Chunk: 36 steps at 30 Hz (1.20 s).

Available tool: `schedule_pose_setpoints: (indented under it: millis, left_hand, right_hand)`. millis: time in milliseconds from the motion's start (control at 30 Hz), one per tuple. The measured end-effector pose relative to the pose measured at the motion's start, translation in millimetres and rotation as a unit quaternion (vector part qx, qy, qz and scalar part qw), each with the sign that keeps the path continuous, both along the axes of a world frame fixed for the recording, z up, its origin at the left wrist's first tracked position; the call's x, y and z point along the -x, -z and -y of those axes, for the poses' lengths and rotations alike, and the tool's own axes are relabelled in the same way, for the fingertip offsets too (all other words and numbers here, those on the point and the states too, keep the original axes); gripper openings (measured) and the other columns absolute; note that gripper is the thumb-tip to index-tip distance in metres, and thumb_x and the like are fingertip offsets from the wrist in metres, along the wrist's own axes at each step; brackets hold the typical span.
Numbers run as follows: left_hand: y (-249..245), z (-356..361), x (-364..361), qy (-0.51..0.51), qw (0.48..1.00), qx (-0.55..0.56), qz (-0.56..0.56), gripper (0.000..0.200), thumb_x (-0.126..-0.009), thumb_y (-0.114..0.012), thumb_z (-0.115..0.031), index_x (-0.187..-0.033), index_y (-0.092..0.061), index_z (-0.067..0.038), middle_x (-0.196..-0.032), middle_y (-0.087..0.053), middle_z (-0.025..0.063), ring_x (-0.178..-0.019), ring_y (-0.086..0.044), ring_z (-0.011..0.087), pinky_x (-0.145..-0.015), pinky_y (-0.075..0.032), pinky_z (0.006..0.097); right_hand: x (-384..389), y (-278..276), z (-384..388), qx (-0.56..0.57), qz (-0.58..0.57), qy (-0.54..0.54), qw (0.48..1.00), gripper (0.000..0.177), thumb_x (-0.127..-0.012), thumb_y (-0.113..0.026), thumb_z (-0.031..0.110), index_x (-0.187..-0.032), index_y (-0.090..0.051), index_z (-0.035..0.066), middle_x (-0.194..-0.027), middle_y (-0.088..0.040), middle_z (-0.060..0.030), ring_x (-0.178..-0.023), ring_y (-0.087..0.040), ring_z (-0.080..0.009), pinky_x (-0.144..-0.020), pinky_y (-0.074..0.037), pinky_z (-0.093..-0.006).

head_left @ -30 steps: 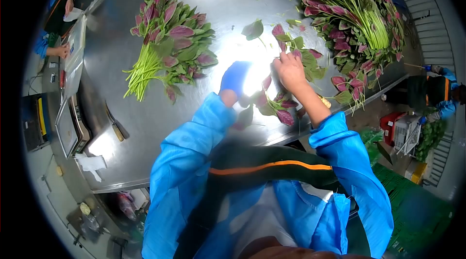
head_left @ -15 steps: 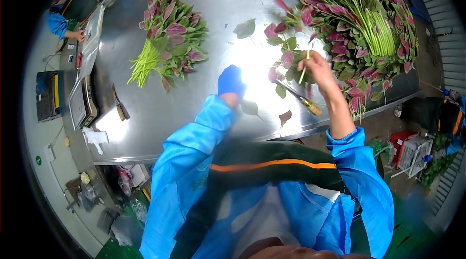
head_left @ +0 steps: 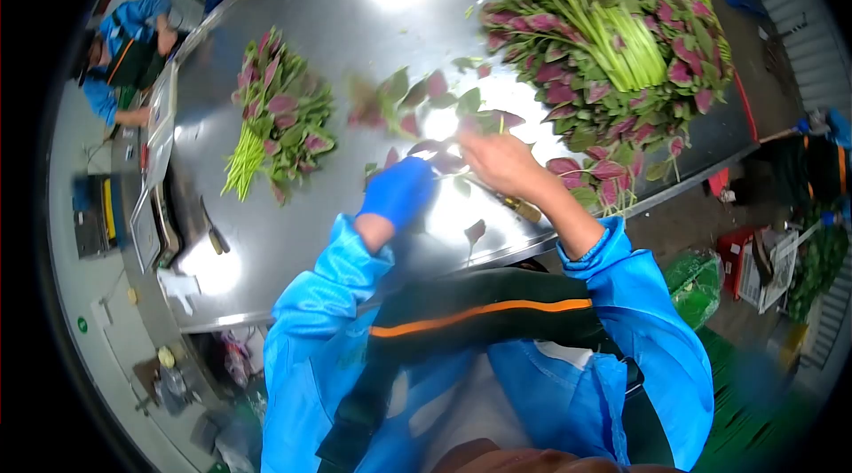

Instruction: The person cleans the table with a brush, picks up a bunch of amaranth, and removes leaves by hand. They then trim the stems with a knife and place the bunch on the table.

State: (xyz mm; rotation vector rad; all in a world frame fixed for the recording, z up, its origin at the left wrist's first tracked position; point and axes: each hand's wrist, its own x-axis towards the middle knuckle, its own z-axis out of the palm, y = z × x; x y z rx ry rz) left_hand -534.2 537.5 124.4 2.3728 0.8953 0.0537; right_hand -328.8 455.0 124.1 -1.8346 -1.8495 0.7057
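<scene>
My right hand point(head_left: 504, 162), bare and blurred at the fingertips, pinches a leafy amaranth stem over the metal table. Purple-green amaranth leaves point(head_left: 415, 98) spread beyond the fingers, partly smeared by motion. Close beside it, my left hand point(head_left: 398, 193) in a blue glove has its fingers drawn together near the stem; what lies in them is hidden. Under my right wrist lies a knife with a yellowish handle point(head_left: 522, 208), its blade mostly covered. A single loose leaf point(head_left: 476, 231) lies near the table's front edge.
A large amaranth pile point(head_left: 621, 47) fills the table's right side, and a smaller bunch point(head_left: 280, 114) lies at left. Another knife point(head_left: 213, 229), a scale point(head_left: 153, 220) and a white cloth point(head_left: 180, 287) are at the left edge. A co-worker point(head_left: 129, 51) stands far left.
My right hand has moved left with the stem, toward my left hand. The gloved hand has shifted slightly left and down. The whole view has turned, shifting the piles left.
</scene>
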Motion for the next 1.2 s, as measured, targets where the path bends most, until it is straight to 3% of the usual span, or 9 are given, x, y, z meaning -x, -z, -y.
schedule_pose_setpoints:
  millis: [267, 367, 433, 567, 600, 633, 700, 933, 1200]
  left_hand:
    - [-3.6, -12.9, -25.6, 0.008, 0.991, -0.094, 0.097, 0.024, -0.084, -0.067, -0.020, -0.107, -0.065, -0.014, -0.102, -0.065, 0.0107, -0.095, -0.060, 0.0315, -0.084, -0.048, 0.0388]
    - [-27.5, -11.2, -58.1, -0.027, 0.935, -0.209, 0.287, 0.036, -0.083, -0.066, -0.020, -0.117, -0.064, -0.012, -0.109, -0.065, 0.0102, -0.105, -0.057, 0.0303, -0.093, -0.043, 0.0401]
    - [-55.6, -7.5, -76.4, -0.050, 0.909, -0.185, 0.370, 0.042, -0.081, -0.068, -0.016, -0.122, -0.063, -0.010, -0.114, -0.064, 0.0102, -0.108, -0.055, 0.0291, -0.096, -0.041, 0.0395]
    - [-40.2, -4.3, -145.1, 0.029, 0.840, 0.388, 0.378, 0.028, -0.094, -0.052, -0.008, -0.119, -0.062, 0.000, -0.125, -0.060, 0.0111, -0.111, -0.059, 0.0197, -0.096, -0.045, 0.0313]
    - [-31.5, -9.6, -164.4, 0.189, 0.875, 0.195, 0.402, 0.030, -0.096, -0.048, -0.011, -0.122, -0.061, -0.002, -0.130, -0.057, 0.0102, -0.117, -0.055, 0.0201, -0.096, -0.046, 0.0331]
    - [-45.1, 4.2, -181.6, 0.081, 0.768, 0.502, 0.389, 0.033, -0.099, -0.046, -0.016, -0.127, -0.058, -0.005, -0.131, -0.056, 0.0082, -0.119, -0.053, 0.0205, -0.095, -0.047, 0.0341]
    - [-17.6, -0.2, -221.7, -0.015, 0.618, 0.712, 0.334, 0.037, -0.100, -0.045, -0.024, -0.133, -0.052, -0.010, -0.133, -0.054, 0.0067, -0.120, -0.053, 0.0206, -0.095, -0.046, 0.0337]
    - [44.1, -19.3, -289.1, -0.053, 0.641, 0.696, 0.318, 0.068, -0.089, -0.055, -0.057, -0.146, -0.035, -0.025, -0.137, -0.044, 0.0029, -0.131, -0.040, 0.0222, -0.104, -0.035, 0.0456]
    - [26.4, -32.5, -299.2, -0.094, 0.540, 0.801, 0.241, 0.045, -0.090, -0.056, -0.054, -0.120, -0.058, -0.020, -0.116, -0.061, 0.0037, -0.102, -0.057, 0.0206, -0.091, -0.046, 0.0407]
  right_hand:
    - [-39.4, -33.6, 56.2, 0.072, 0.071, -0.035, 0.994, 0.021, -0.086, -0.054, 0.016, -0.107, -0.057, 0.013, -0.084, -0.064, -0.0157, -0.079, -0.063, -0.0382, -0.063, -0.049, -0.0485]
    - [-77.3, -81.6, 56.7, 0.017, 0.156, 0.093, 0.983, 0.021, -0.087, -0.056, 0.018, -0.106, -0.058, 0.009, -0.083, -0.064, -0.0158, -0.078, -0.064, -0.0361, -0.065, -0.050, -0.0459]
    - [-119.1, -106.7, 54.4, -0.086, -0.033, 0.280, 0.956, 0.028, -0.096, -0.045, 0.024, -0.116, -0.054, 0.007, -0.087, -0.066, -0.0177, -0.082, -0.065, -0.0333, -0.073, -0.049, -0.0419]
    - [-185.4, -131.6, 43.6, -0.103, 0.024, 0.348, 0.932, 0.028, -0.097, -0.043, 0.031, -0.114, -0.050, 0.010, -0.085, -0.067, -0.0149, -0.081, -0.066, -0.0324, -0.072, -0.049, -0.0423]
    - [-191.9, -128.6, 40.2, -0.068, 0.128, 0.368, 0.918, 0.026, -0.097, -0.043, 0.030, -0.113, -0.051, 0.011, -0.084, -0.067, -0.0160, -0.081, -0.066, -0.0341, -0.072, -0.049, -0.0441]
    - [-197.3, -124.4, 37.5, -0.033, 0.230, 0.386, 0.893, 0.024, -0.097, -0.043, 0.029, -0.112, -0.051, 0.012, -0.083, -0.067, -0.0172, -0.081, -0.066, -0.0358, -0.073, -0.048, -0.0458]
    - [-209.4, -107.1, 35.5, -0.028, 0.350, 0.397, 0.848, 0.017, -0.093, -0.051, 0.027, -0.105, -0.052, 0.014, -0.073, -0.065, -0.0178, -0.081, -0.064, -0.0388, -0.069, -0.045, -0.0512]
    - [-218.5, -64.5, 26.6, -0.119, 0.475, 0.359, 0.795, 0.031, -0.085, -0.061, 0.039, -0.078, -0.065, 0.009, -0.081, -0.064, -0.0097, -0.080, -0.060, -0.0271, -0.071, -0.041, -0.0436]
    - [-178.7, -52.4, 5.9, -0.074, 0.221, 0.416, 0.879, 0.029, -0.087, -0.062, 0.033, -0.087, -0.058, 0.004, -0.069, -0.065, -0.0198, -0.064, -0.064, -0.0368, -0.067, -0.048, -0.0457]
